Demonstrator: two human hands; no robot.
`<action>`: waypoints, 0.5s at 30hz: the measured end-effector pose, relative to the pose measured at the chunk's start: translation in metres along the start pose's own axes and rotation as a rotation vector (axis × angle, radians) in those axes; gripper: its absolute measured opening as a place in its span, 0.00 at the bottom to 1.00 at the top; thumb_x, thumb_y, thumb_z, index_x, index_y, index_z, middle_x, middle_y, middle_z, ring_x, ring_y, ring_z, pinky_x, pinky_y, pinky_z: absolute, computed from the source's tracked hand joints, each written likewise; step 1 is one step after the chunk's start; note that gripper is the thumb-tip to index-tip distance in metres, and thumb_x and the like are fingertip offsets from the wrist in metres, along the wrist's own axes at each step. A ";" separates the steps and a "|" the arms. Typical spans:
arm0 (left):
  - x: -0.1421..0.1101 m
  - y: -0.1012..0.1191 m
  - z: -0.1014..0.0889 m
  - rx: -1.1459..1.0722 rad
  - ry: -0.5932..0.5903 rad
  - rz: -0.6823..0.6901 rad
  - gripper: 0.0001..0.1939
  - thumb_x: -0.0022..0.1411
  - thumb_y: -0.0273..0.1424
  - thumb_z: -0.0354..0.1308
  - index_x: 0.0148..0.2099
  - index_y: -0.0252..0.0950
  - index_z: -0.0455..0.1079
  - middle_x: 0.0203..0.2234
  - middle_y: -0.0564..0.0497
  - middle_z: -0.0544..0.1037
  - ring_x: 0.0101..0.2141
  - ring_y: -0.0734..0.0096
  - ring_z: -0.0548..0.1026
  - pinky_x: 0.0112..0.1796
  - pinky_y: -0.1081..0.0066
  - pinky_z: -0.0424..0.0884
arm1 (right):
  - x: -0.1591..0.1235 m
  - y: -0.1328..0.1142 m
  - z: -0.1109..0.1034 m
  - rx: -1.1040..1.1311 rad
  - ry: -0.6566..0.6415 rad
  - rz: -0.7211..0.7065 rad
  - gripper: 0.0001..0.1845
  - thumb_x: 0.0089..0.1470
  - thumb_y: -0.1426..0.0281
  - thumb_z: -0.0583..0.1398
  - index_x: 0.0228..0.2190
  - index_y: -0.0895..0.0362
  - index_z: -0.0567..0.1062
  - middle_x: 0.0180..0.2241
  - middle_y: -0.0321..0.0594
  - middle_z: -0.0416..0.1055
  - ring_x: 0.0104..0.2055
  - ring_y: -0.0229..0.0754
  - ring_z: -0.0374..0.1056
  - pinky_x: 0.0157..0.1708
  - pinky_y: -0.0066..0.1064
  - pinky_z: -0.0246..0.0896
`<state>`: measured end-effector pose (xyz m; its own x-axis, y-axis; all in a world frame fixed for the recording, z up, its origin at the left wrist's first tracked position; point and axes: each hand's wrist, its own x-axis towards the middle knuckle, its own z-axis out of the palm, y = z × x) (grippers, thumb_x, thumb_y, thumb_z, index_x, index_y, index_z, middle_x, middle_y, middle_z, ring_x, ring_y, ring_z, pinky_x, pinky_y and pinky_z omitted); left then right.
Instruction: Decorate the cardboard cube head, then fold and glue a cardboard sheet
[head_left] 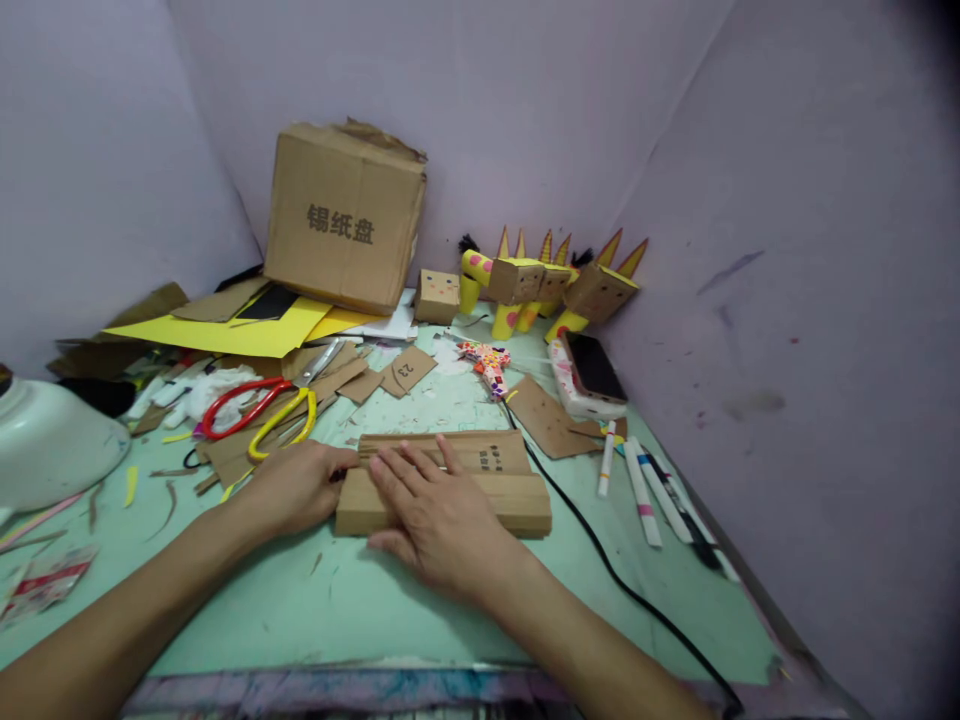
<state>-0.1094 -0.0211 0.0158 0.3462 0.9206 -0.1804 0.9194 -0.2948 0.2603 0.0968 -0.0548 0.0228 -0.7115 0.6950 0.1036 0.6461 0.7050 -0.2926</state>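
Note:
A folded piece of brown cardboard (517,500) lies on the green tabletop in front of me, with creases running along its length and small dark print on its far flap. My right hand (442,510) rests flat on top of it, fingers spread. At its left end, my left hand (300,487) is closed, with the fingertips against the cardboard's edge. A small dark spot shows at those fingertips; what they hold, if anything, I cannot make out. Scissors (289,395) with one red and one yellow handle lie just beyond my left hand.
A patterned glue gun (487,366) lies beyond the cardboard, its black cable (600,545) running down the right. Markers (643,495) and a phone (594,366) are at right. Behind stand a large carton (345,220) and yellow cardboard animals (517,285). Scraps cover the left.

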 end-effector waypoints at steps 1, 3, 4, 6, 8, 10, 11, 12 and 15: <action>0.000 0.000 0.000 0.003 -0.003 -0.004 0.11 0.54 0.28 0.51 0.31 0.42 0.75 0.27 0.49 0.81 0.30 0.61 0.77 0.28 0.71 0.62 | -0.005 0.004 -0.004 0.003 -0.006 -0.007 0.39 0.58 0.49 0.50 0.61 0.62 0.55 0.63 0.47 0.54 0.64 0.53 0.49 0.63 0.55 0.31; -0.001 0.001 -0.001 0.010 -0.008 -0.014 0.11 0.53 0.27 0.51 0.31 0.42 0.75 0.26 0.50 0.80 0.30 0.61 0.77 0.28 0.72 0.62 | -0.017 0.015 -0.013 -0.015 -0.001 0.045 0.45 0.50 0.48 0.59 0.60 0.63 0.57 0.60 0.50 0.60 0.60 0.57 0.55 0.62 0.56 0.38; -0.001 0.002 -0.001 0.014 -0.009 -0.019 0.11 0.54 0.27 0.51 0.32 0.42 0.74 0.26 0.50 0.80 0.30 0.62 0.77 0.27 0.72 0.61 | -0.024 0.020 -0.017 -0.042 -0.002 0.101 0.45 0.46 0.49 0.63 0.58 0.64 0.61 0.57 0.53 0.63 0.58 0.58 0.58 0.60 0.56 0.44; -0.002 0.003 -0.001 0.022 -0.014 -0.026 0.11 0.54 0.27 0.50 0.32 0.42 0.74 0.26 0.51 0.80 0.31 0.62 0.77 0.28 0.72 0.61 | -0.036 0.031 -0.021 -0.081 -0.016 0.166 0.39 0.46 0.55 0.65 0.54 0.66 0.66 0.52 0.55 0.69 0.52 0.59 0.64 0.54 0.53 0.56; -0.002 0.004 -0.001 0.033 -0.025 -0.030 0.11 0.54 0.27 0.50 0.32 0.42 0.74 0.26 0.51 0.80 0.31 0.62 0.77 0.28 0.73 0.60 | -0.043 0.039 -0.019 -0.083 -0.014 0.174 0.32 0.51 0.60 0.63 0.52 0.67 0.68 0.50 0.55 0.70 0.50 0.58 0.65 0.51 0.50 0.61; -0.002 0.005 -0.002 0.045 -0.036 -0.036 0.11 0.53 0.26 0.50 0.32 0.41 0.73 0.26 0.50 0.79 0.31 0.61 0.77 0.27 0.72 0.60 | -0.045 0.042 -0.015 -0.077 0.004 0.165 0.29 0.54 0.63 0.62 0.52 0.67 0.68 0.49 0.54 0.71 0.49 0.57 0.66 0.49 0.48 0.63; -0.002 0.005 -0.002 0.051 -0.040 -0.039 0.11 0.53 0.25 0.50 0.32 0.41 0.73 0.26 0.50 0.79 0.31 0.60 0.77 0.26 0.72 0.59 | -0.045 0.042 -0.013 -0.079 0.015 0.163 0.28 0.54 0.64 0.61 0.52 0.68 0.69 0.49 0.54 0.72 0.49 0.57 0.66 0.48 0.48 0.64; -0.002 0.005 -0.002 0.057 -0.040 -0.040 0.11 0.53 0.25 0.49 0.32 0.41 0.73 0.26 0.50 0.80 0.31 0.60 0.77 0.26 0.72 0.59 | -0.044 0.041 -0.011 -0.083 0.024 0.157 0.27 0.54 0.64 0.62 0.51 0.68 0.70 0.48 0.54 0.72 0.48 0.57 0.67 0.49 0.48 0.64; -0.003 0.007 -0.003 0.073 -0.033 -0.030 0.12 0.54 0.26 0.48 0.33 0.41 0.73 0.27 0.48 0.80 0.31 0.58 0.77 0.26 0.71 0.59 | -0.045 0.040 -0.013 -0.087 0.065 0.108 0.31 0.49 0.62 0.66 0.51 0.67 0.70 0.49 0.54 0.72 0.49 0.57 0.67 0.51 0.50 0.61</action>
<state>-0.1051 -0.0253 0.0212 0.3232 0.9207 -0.2186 0.9402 -0.2863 0.1844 0.1582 -0.0556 0.0185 -0.6189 0.7733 0.1379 0.7416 0.6331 -0.2219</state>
